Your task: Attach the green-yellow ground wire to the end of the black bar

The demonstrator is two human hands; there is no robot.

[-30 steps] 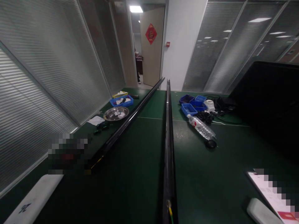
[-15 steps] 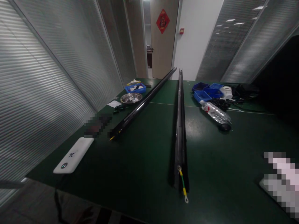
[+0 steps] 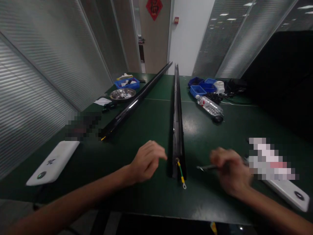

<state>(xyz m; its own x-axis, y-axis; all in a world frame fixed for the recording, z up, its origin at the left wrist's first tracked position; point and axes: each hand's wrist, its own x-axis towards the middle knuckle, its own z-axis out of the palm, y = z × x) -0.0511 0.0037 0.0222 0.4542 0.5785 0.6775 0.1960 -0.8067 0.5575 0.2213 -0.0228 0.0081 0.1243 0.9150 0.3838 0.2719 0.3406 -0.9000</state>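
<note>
Black rail, yellow-green wire at near end, held tool

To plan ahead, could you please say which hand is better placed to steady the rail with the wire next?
Probably the left hand: it appears empty, its fingertips close beside the rail. The right hand sits farther away, holding a slim tool.

Red door sign: Chinese character

Slim tool in the blurry right fingers, kind unclear
</note>
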